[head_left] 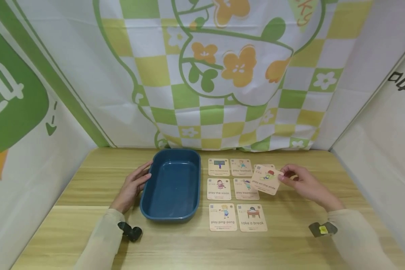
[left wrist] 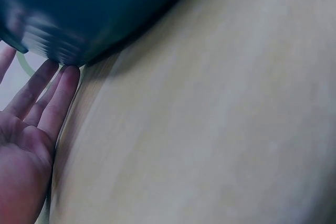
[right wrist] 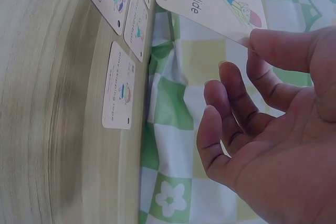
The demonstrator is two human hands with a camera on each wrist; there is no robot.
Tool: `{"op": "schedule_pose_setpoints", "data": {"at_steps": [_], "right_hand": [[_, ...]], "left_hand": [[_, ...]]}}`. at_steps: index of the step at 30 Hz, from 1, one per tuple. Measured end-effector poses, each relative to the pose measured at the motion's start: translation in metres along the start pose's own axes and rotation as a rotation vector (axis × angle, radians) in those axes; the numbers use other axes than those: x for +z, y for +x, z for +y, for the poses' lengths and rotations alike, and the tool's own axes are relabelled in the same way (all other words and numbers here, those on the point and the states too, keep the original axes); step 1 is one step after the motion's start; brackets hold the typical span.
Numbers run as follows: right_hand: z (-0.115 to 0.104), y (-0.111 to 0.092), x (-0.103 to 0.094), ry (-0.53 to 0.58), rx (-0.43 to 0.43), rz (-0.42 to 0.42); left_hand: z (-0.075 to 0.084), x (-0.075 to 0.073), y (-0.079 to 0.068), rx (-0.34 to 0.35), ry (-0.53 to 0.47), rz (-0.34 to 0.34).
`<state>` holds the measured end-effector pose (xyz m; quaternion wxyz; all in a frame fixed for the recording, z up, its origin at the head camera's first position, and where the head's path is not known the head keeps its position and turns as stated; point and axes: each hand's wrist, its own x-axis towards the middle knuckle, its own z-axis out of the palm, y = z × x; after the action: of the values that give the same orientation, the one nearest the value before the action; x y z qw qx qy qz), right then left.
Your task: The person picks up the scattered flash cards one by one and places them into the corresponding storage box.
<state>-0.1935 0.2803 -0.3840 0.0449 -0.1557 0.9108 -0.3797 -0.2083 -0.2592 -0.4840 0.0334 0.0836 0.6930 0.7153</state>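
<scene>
Here's a wood-grained table point(head_left: 175, 247) between pale walls point(head_left: 388, 142), a checked, flowered cloth point(head_left: 216, 123) hanging beyond the blue tray point(head_left: 170, 187)! Left of the tray, the left hand point(head_left: 133, 187) rests at its rim, and the left wrist view reveals straight fingers touching the outer wall. Well right of the tray, the right hand point(head_left: 302, 182) pinches the "play on the slide" card point(head_left: 266, 180) between thumb and forefinger, raised over its neighbours! Hands wide apart. The head view half hides one card beneath it; the right wrist view reads it out: "play skipping rope" point(right wrist: 119, 87)! The count: one tray, one card held, seven table cards point(head_left: 218, 189) right of the tray, rows of three, two, two!
</scene>
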Motion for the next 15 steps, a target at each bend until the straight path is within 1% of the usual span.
{"op": "schedule_pose_setpoints", "data": {"at_steps": [6,11,15], "right_hand": [[-0.0023,0.0017,0.0007,0.009,-0.009,-0.005],[-0.0028,0.0029,0.0029,0.029,-0.024,-0.005],[-0.0046,0.0051,0.0060,0.033,-0.041,-0.001]], "left_hand": [[-0.0005,-0.0002,0.0006,0.002,-0.005,0.006],[-0.0018,-0.0003,0.0004,-0.013,0.013,0.007],[-0.0023,-0.0011,-0.0002,-0.009,0.022,0.012]]}}
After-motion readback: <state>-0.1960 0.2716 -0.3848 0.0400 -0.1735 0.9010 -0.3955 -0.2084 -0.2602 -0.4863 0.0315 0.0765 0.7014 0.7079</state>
